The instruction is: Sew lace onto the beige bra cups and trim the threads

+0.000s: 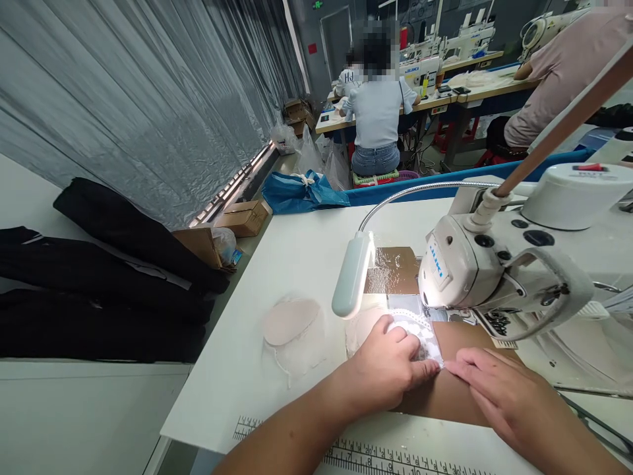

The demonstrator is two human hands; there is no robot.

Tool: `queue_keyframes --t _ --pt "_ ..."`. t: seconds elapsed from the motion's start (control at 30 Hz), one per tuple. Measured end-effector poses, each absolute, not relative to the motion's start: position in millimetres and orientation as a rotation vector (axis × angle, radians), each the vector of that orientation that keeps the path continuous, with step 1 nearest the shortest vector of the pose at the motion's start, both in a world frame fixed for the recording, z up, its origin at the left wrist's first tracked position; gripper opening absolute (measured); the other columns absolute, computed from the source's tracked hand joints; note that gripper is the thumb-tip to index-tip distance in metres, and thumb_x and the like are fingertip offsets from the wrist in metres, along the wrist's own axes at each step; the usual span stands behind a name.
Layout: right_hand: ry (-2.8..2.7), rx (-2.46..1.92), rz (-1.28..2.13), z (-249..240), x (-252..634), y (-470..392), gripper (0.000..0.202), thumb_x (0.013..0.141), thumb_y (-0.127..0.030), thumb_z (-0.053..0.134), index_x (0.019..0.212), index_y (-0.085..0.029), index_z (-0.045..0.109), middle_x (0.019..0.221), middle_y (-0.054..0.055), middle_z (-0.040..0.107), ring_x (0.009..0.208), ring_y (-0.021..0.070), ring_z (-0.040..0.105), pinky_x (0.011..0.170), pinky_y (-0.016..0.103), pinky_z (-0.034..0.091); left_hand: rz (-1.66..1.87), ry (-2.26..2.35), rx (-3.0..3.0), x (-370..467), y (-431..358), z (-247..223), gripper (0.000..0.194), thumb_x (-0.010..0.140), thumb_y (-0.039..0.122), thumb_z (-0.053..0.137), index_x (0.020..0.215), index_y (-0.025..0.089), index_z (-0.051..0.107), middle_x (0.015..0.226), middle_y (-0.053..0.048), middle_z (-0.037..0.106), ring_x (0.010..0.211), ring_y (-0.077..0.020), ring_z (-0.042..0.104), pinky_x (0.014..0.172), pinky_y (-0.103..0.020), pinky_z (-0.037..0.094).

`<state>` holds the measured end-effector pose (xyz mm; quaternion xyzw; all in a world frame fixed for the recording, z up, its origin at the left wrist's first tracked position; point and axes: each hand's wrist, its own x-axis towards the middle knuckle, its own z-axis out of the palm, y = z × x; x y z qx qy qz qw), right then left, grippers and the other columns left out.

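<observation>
A piece of white lace fabric (429,338) with a scalloped edge lies in front of the sewing machine (459,264), partly hidden under my fingers. My left hand (388,366) rests on it, fingers curled and thumb stretched toward its lower corner. At that same corner, the fingertips of my right hand (499,389) are pressed together on the edge. Beneath both hands is a brown board (459,402). Pale sheer fabric (359,330) spreads out left of the lace. The needle area is mostly hidden behind the machine head.
Another sheer piece with a beige cup shape (291,323) lies on the white table (222,389). A lamp (352,277) on a bendable neck hangs over the work. Ruler markings (386,458) run along the front edge. Co-workers sit at machines beyond a blue bag (306,192).
</observation>
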<state>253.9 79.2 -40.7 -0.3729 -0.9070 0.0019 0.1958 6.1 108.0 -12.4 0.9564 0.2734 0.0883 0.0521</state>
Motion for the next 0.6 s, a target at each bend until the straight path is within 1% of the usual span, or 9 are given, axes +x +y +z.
queue_keyframes --t 0.1,0.17,0.2,0.27,0.33,0.37,0.47,0.6 --pt "-2.502 -1.043 -0.013 -45.5 256.4 81.9 0.037 0.09 -0.007 0.042 0.121 -0.02 0.056 0.107 0.006 0.067 0.088 0.0161 0.067 0.07 0.026 0.051 0.276 0.825 2.913 6.5 108.3 -13.2 0.035 0.095 0.019 0.051 0.128 0.026 0.059 0.085 -0.004 0.055 0.075 -0.0183 0.043 0.083 -0.039 0.034" --pt "-2.489 -1.06 0.027 -48.5 253.1 81.5 0.039 0.09 -0.006 0.039 0.122 -0.021 0.056 0.104 0.006 0.067 0.085 0.0168 0.066 0.069 0.027 0.051 0.284 0.826 2.917 6.7 109.1 -12.2 0.035 0.094 0.019 0.052 0.127 0.025 0.06 0.087 -0.005 0.056 0.079 -0.0194 0.045 0.084 -0.039 0.036" --pt "-2.481 -1.058 0.045 -50.1 250.5 80.8 0.041 0.09 -0.004 0.037 0.121 -0.021 0.058 0.1 0.007 0.067 0.083 0.0174 0.065 0.067 0.029 0.05 0.291 0.82 2.917 6.7 109.7 -11.4 0.034 0.093 0.018 0.052 0.126 0.024 0.061 0.092 -0.007 0.058 0.083 -0.0205 0.047 0.085 -0.039 0.037" --pt "-2.465 -1.059 0.065 -53.5 245.2 78.8 0.044 0.088 -0.001 0.034 0.116 -0.021 0.061 0.094 0.007 0.066 0.079 0.0189 0.063 0.065 0.031 0.048 0.311 0.781 2.909 6.5 111.1 -9.5 0.032 0.093 0.019 0.054 0.123 0.022 0.062 0.108 -0.01 0.06 0.095 -0.0225 0.05 0.089 -0.039 0.039" --pt "-2.46 -1.066 0.059 -56.9 241.8 76.9 0.047 0.085 0.002 0.033 0.115 -0.021 0.062 0.093 0.008 0.065 0.078 0.0198 0.061 0.065 0.032 0.046 0.317 0.725 2.893 6.1 112.3 -7.8 0.031 0.094 0.021 0.052 0.124 0.019 0.06 0.123 -0.01 0.059 0.102 -0.0225 0.051 0.088 -0.036 0.041" --pt "-2.459 -1.069 0.047 -58.5 241.0 76.0 0.048 0.084 0.002 0.033 0.116 -0.02 0.062 0.094 0.008 0.065 0.08 0.0202 0.061 0.066 0.033 0.046 0.31 0.709 2.885 5.9 112.7 -7.1 0.031 0.095 0.022 0.05 0.125 0.018 0.059 0.126 -0.01 0.058 0.101 -0.0217 0.052 0.086 -0.034 0.043" --pt "-2.442 -1.077 0.01 -62.2 241.1 74.1 0.05 0.082 0.004 0.034 0.117 -0.019 0.062 0.096 0.009 0.064 0.082 0.0203 0.059 0.068 0.033 0.046 0.279 0.711 2.871 6.0 113.1 -5.9 0.032 0.098 0.024 0.046 0.127 0.016 0.056 0.125 -0.009 0.061 0.091 -0.0196 0.055 0.077 -0.033 0.045" --pt "-2.399 -1.117 0.057 -64.0 240.8 72.8 0.048 0.082 0.003 0.034 0.112 -0.02 0.064 0.094 0.008 0.063 0.082 0.0205 0.058 0.068 0.033 0.044 0.265 0.759 2.86 7.9 112.4 -8.1 0.039 0.094 0.024 0.048 0.132 0.014 0.051 0.131 -0.012 0.059 0.086 -0.0206 0.056 0.075 -0.034 0.046"
